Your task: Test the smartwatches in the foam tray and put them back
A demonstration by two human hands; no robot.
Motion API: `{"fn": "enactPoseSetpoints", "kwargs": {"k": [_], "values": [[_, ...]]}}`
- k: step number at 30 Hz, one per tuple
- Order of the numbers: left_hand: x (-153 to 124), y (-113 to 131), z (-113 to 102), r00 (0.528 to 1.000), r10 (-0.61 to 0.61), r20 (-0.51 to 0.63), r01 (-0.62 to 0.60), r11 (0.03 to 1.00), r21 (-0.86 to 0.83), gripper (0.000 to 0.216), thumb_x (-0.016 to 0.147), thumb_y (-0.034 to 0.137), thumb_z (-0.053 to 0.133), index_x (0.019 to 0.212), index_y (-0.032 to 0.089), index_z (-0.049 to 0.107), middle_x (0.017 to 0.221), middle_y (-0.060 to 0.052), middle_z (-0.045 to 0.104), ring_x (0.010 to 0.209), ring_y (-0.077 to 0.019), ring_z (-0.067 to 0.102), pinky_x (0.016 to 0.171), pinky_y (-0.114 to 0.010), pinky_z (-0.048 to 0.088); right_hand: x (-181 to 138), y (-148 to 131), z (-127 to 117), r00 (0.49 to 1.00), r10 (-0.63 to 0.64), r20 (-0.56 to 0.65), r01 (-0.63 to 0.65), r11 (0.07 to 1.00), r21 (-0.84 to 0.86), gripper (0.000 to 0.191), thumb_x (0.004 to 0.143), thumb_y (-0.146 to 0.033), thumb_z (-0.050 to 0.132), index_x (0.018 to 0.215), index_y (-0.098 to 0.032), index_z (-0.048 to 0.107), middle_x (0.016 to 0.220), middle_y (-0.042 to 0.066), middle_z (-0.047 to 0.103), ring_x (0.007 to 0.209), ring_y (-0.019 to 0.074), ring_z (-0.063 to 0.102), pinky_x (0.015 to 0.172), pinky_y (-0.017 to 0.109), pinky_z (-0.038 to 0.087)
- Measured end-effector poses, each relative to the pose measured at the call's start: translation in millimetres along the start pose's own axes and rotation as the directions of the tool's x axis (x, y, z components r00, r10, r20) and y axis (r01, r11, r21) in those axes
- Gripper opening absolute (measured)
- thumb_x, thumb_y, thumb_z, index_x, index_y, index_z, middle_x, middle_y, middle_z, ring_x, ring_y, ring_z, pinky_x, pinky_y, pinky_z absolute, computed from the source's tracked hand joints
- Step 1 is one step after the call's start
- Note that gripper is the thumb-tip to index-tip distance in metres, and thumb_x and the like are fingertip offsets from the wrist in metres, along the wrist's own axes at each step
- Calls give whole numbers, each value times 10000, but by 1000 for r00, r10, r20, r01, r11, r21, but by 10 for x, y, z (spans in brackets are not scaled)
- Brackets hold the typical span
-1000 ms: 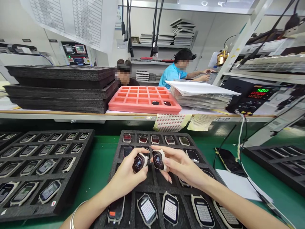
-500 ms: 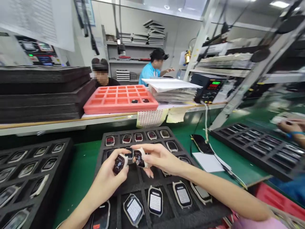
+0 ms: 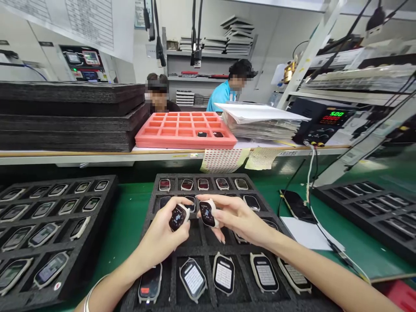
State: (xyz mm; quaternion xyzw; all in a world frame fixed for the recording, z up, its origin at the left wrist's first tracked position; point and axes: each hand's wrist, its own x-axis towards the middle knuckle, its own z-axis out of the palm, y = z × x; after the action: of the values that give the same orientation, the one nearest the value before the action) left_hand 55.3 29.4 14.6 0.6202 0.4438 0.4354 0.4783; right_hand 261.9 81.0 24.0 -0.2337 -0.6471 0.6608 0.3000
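Observation:
Pinched in my left hand (image 3: 164, 229) is a smartwatch body (image 3: 178, 216) with a light case and a lit dark screen tilted toward me. My right hand (image 3: 238, 216) grips a second smartwatch (image 3: 208, 213) by its edges, its screen lit as well. The two watches are held side by side, a small gap apart, above a black foam tray (image 3: 208, 301). In the tray's front row lie several strapless watches, among them one with a white lit screen (image 3: 224, 274). One at the left carries an orange-red label (image 3: 150, 284). My hands hide part of the middle rows.
More watches fill a black foam tray (image 3: 107, 216) at left; another foam tray (image 3: 357, 208) lies at right. A phone (image 3: 297, 205), white paper (image 3: 308, 234) and cables lie on the green table. A shelf holds a pink foam tray (image 3: 185, 141) and power supply (image 3: 320, 121). Two people sit beyond.
The camera view has swung left, so the scene sits further right. Both hands still hold their watches side by side above the tray; the co-worker's hand at the right edge has left view.

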Motion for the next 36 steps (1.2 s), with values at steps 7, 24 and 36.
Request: {"fn": "enactPoseSetpoints", "kwargs": {"k": [7,24,36], "values": [[68,-72,22,1000,-21,18,25,971,-237,434,807,227,589,1207,177,429,790,6,535,555,-96,504,503,-220,470,10,-10,48,998,58,13,-59,977,204,419,912,-277,568,1300,-145,479,829,62,619,587,134,624,487,227,502],[149,-201,33,995,-80,58,99,797,-595,306,821,235,531,1113,145,554,978,-107,622,913,-265,625,651,-341,541,24,0,38,973,85,-215,-69,994,82,416,890,-310,543,1275,-158,499,871,88,662,506,132,623,379,198,469],[114,-159,34,999,-32,32,41,936,-350,366,788,219,597,1136,196,487,920,-45,577,802,-180,585,599,-254,507,-1,2,42,988,8,-153,-3,999,33,480,873,-263,596,1327,-185,460,970,106,654,616,160,661,448,220,507]]}}
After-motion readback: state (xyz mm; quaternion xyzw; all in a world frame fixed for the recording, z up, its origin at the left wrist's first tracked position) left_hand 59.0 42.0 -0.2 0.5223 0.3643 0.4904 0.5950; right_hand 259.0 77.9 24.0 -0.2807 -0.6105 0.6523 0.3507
